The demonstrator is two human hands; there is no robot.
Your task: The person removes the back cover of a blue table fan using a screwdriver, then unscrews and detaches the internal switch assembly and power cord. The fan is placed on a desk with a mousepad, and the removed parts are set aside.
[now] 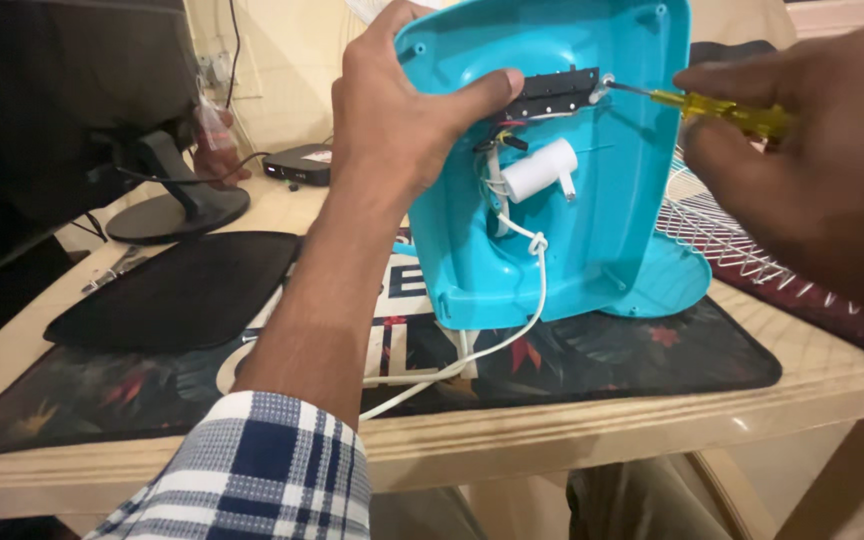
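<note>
My left hand (402, 120) grips the upper left edge of a turquoise plastic housing (612, 210) that stands upright on the mat, its open inside facing me. My thumb presses beside a black switch strip (552, 93) near the top. Inside sit a white cylinder (537, 170) and thin wires. A white cord (492, 345) runs out of the bottom across the mat. My right hand (812, 150) holds a yellow-handled screwdriver (722, 112), its metal tip touching the right end of the black strip.
A dark patterned desk mat (652, 360) covers the wooden table (602, 430). A black pad (182, 290) lies at left, behind it a monitor stand (177, 205) and a small black box (297, 163). A white wire grille (722, 240) lies at right.
</note>
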